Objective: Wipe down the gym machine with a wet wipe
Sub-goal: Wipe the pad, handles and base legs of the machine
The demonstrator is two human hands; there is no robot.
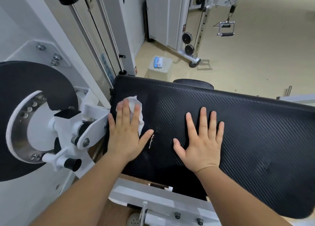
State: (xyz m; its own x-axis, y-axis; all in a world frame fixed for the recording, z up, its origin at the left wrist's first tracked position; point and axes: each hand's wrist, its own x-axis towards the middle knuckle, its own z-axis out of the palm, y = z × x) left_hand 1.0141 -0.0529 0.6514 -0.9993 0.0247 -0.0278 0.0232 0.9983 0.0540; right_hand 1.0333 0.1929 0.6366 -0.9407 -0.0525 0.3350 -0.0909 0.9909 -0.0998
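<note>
The left hand [127,135] lies flat, fingers straight, pressing the wet wipe [132,100] onto the far left end of the gym machine's black padded surface [255,132], likely so the whole palm drives it across the ribbed cover. The right hand [202,140], fingers spread and holding nothing, rests flat near the middle, probably as a brace. Most of the wipe is hidden under the fingers, the surface runs out of view at the right, and I cannot tell whether the thin white sliver [151,141] just beside the left thumb is a torn shred or a scuff.
</note>
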